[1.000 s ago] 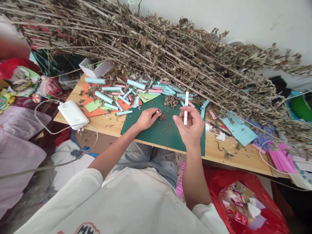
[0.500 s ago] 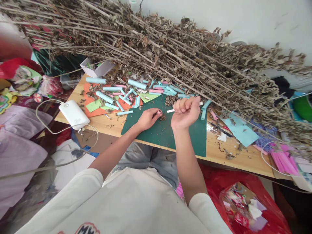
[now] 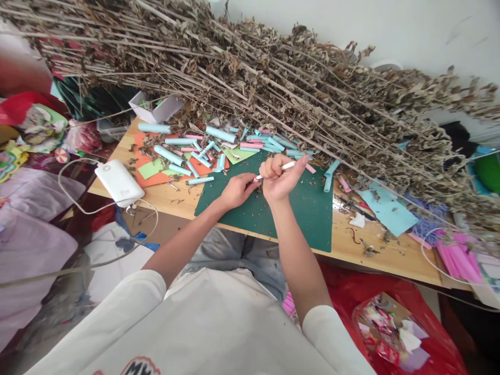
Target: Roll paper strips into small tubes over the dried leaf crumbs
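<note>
Pink paper roll (image 3: 255, 180) over the green mat (image 3: 312, 219), pinched in the left hand's (image 3: 236, 191) grip; above the mat too, the right hand's (image 3: 279, 181) grip wraps a white stick (image 3: 288, 165), tip at the roll. Pressing askew could crumple it.

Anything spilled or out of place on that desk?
Yes, it's untidy: dry leaf bits are scattered across the green mat and bare wood, likely shed by the dried stalks sprawling over the back. A white scrap lies crumpled right of the mat. The white stick in the right hand looks fine.
</note>
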A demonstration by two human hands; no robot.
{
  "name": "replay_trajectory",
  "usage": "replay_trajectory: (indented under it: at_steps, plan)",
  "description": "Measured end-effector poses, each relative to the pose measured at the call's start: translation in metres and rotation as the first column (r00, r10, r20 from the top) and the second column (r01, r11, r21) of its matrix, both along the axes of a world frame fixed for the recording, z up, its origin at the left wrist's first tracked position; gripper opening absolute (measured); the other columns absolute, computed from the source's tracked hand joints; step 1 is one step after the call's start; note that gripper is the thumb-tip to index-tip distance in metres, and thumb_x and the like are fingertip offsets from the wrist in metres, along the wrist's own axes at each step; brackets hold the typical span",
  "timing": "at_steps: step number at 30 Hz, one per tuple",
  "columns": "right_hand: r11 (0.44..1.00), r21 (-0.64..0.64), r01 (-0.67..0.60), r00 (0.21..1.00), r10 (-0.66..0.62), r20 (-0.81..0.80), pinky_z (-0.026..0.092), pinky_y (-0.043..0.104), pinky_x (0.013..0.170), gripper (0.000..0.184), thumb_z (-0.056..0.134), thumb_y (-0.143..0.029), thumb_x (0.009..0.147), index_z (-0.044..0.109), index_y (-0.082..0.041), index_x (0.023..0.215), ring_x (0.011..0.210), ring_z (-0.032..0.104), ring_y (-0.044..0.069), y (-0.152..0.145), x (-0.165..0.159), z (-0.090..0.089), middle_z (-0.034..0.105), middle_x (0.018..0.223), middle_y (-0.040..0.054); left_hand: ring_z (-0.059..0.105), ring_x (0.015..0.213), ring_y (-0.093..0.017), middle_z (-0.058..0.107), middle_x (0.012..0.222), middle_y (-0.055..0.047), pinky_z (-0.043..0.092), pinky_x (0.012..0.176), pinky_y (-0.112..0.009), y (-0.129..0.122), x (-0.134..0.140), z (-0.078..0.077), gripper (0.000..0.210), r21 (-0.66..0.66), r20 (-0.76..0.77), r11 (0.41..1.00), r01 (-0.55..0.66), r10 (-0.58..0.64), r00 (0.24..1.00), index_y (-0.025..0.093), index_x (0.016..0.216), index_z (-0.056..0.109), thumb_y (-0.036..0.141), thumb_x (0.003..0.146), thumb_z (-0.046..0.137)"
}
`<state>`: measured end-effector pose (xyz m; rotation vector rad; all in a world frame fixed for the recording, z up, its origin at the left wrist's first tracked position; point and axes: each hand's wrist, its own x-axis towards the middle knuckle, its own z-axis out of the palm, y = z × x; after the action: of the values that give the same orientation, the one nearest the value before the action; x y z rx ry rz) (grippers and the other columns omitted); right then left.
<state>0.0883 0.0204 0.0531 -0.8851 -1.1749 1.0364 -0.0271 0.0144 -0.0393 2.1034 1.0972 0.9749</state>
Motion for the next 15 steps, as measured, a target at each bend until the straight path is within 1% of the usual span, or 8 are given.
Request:
replay_trajectory:
  at_steps: [2,5,7,12,15]
  plan:
    - [0.999,-0.031,-0.018,1.0,0.018,0.018,0.022,0.028,0.039,0.068,0.008,-0.088,0.081,0.015,-0.027,0.051,0.039,0.014,0.011,0.0005,-0.0017,-0.0012,0.01,0.045,-0.0075,0.056,0.074,-0.017,0.06,0.077,-0.004,0.042,0.069,-0.027,0.0001,-0.0002,0.0002,0.037,0.002,0.004,1.0,0.004,-0.004,1.0,0.017,0.08,0.057,0.044,0.1,0.041]
    - [0.996,-0.08,-0.024,1.0,0.025,0.011,0.021,0.028,0.04,0.068,0.013,-0.084,0.085,0.015,-0.026,0.05,0.039,0.015,0.011,0.0021,-0.0043,-0.0037,0.011,0.044,-0.0071,0.056,0.074,-0.017,0.061,0.078,-0.004,0.042,0.07,-0.027,0.0004,-0.0004,-0.0001,0.037,0.0,-0.002,1.0,-0.006,0.006,1.0,0.017,0.081,0.058,0.044,0.1,0.041]
    - [0.994,-0.1,-0.042,0.999,0.04,-0.022,0.019,0.027,0.04,0.067,0.017,-0.082,0.087,0.016,-0.027,0.048,0.038,0.014,0.01,0.0042,-0.0054,-0.006,0.012,0.043,-0.0072,0.057,0.074,-0.018,0.062,0.079,-0.005,0.042,0.07,-0.027,0.0008,-0.0004,-0.0006,0.035,-0.003,-0.01,1.0,-0.007,0.007,1.0,0.017,0.083,0.059,0.043,0.1,0.042]
    - [0.987,-0.101,-0.124,0.985,0.11,-0.134,0.014,0.027,0.041,0.068,0.023,-0.081,0.086,0.019,-0.026,0.045,0.038,0.011,0.009,0.0092,-0.0045,-0.0093,0.013,0.041,-0.0076,0.057,0.075,-0.018,0.063,0.08,-0.005,0.042,0.07,-0.027,0.0019,0.0,-0.0016,0.035,0.002,-0.022,1.0,-0.006,0.006,1.0,0.016,0.083,0.059,0.043,0.099,0.043]
    - [0.979,-0.16,-0.122,0.983,0.097,-0.153,0.014,0.027,0.04,0.069,0.025,-0.081,0.086,0.018,-0.026,0.045,0.038,0.011,0.008,0.0099,-0.0038,-0.0087,0.012,0.041,-0.008,0.056,0.074,-0.017,0.062,0.079,-0.005,0.041,0.069,-0.027,0.002,-0.0001,-0.0009,0.036,-0.008,-0.04,1.0,-0.01,0.01,0.999,0.016,0.081,0.058,0.043,0.099,0.042]
